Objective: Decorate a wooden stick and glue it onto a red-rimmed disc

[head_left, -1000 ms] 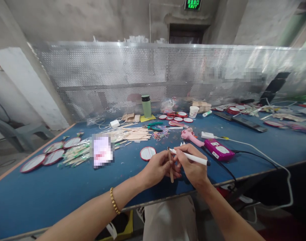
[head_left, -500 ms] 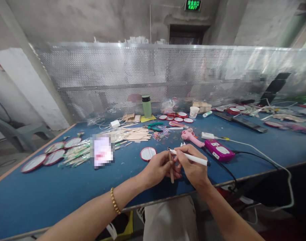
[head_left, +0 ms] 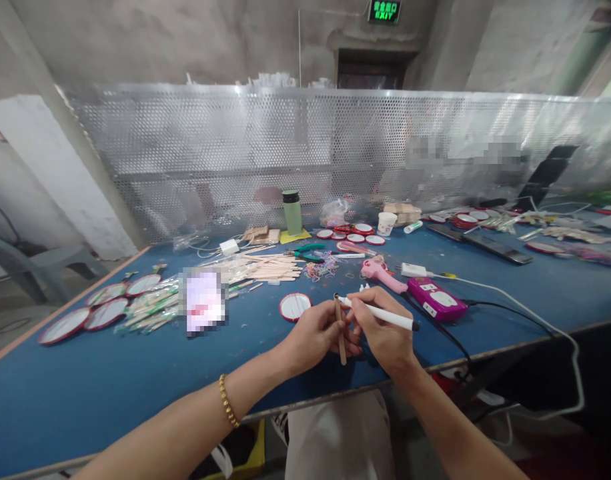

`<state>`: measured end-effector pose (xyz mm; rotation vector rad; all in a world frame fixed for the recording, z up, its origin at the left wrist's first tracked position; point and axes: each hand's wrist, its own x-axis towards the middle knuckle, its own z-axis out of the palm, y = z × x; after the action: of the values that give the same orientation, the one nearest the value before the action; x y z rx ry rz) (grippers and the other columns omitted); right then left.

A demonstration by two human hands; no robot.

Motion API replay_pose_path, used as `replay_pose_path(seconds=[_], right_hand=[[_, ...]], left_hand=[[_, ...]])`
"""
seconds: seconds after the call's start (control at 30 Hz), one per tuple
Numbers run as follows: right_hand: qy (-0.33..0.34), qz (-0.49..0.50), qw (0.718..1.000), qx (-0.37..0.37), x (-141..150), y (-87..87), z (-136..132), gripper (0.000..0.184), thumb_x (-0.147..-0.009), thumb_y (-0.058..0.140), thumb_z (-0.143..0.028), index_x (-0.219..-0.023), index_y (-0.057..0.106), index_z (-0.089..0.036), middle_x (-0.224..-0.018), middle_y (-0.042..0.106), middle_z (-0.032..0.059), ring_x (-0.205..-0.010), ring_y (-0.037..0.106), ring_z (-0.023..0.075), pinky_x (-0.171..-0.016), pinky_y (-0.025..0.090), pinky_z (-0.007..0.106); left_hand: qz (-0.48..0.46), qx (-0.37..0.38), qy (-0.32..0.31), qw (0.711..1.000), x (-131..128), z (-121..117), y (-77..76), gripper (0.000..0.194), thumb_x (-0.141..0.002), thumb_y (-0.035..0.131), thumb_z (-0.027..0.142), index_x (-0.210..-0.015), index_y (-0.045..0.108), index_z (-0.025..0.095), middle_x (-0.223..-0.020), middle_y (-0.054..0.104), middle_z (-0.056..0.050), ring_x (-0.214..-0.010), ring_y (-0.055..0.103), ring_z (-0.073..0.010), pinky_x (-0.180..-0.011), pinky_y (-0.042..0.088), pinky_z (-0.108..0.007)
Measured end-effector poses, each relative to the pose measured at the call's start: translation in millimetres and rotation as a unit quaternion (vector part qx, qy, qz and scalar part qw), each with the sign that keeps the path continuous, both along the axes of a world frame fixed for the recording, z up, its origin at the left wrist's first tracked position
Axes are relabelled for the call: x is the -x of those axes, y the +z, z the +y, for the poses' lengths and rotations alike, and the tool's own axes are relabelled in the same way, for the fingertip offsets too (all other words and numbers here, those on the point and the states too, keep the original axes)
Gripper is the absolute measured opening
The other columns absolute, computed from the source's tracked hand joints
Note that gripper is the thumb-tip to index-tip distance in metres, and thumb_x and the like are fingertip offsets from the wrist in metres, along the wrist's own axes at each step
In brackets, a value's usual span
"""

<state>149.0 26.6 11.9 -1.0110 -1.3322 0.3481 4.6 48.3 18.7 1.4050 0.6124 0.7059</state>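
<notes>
My left hand (head_left: 319, 331) is closed on a flat wooden stick (head_left: 342, 350), held upright above the front of the blue table. The stick's upper end looks dark. In my right hand (head_left: 388, 337) is a white marker (head_left: 388, 315) with a black back end; its tip meets the stick near the top. Just behind my left hand lies a round disc with a red rim (head_left: 295, 307). Small white pieces (head_left: 364, 287) sit behind my right hand, partly hidden by it.
Loose wooden sticks (head_left: 273, 268), pliers (head_left: 308, 255) and colourful bands (head_left: 323, 268) lie further back. To the right are a pink glue gun (head_left: 383, 275) and a purple box with cables (head_left: 437, 298). A green bottle (head_left: 292, 215) stands before the perforated metal screen (head_left: 225, 133).
Both hands keep their hold on the stick and the marker. The whole view has shifted very slightly; little else differs.
</notes>
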Motion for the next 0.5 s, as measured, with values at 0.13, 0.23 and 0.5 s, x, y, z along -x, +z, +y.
replay_pose_path(seconds=[0.13,0.23,0.5], right_hand=[[-0.003,-0.001,1.0,-0.004,0.0,0.8,-1.1,0.016,-0.086,0.06,-0.028,-0.077,0.07,-0.019,-0.06,0.066,-0.0017,-0.042,0.057,0.0094,-0.042,0.046,0.02],[-0.003,0.005,1.0,-0.005,-0.2,0.9,-1.8,0.016,-0.086,0.06,-0.029,-0.078,0.07,-0.019,-0.06,0.066,-0.0019,-0.041,0.056,0.0091,-0.043,0.047,0.021],[-0.002,0.001,1.0,0.004,0.0,1.6,-0.8,0.015,-0.085,0.061,-0.029,-0.078,0.069,-0.019,-0.059,0.066,-0.0023,-0.041,0.057,0.0095,-0.043,0.047,0.021]], left_hand=[[-0.007,0.0,-0.006,1.0,-0.6,-0.3,1.2,0.053,-0.071,0.07,0.064,-0.092,0.052,0.018,-0.075,0.066,-0.002,-0.065,0.069,-0.0202,-0.064,0.058,-0.035],[-0.006,0.003,-0.007,1.0,-0.6,-0.6,2.0,0.054,-0.071,0.07,0.064,-0.093,0.053,0.018,-0.075,0.065,-0.003,-0.066,0.07,-0.0205,-0.065,0.058,-0.035],[-0.007,0.002,-0.005,1.0,0.1,0.6,0.8,0.048,-0.075,0.071,0.058,-0.093,0.052,0.017,-0.078,0.066,-0.004,-0.067,0.07,-0.021,-0.066,0.057,-0.036]])
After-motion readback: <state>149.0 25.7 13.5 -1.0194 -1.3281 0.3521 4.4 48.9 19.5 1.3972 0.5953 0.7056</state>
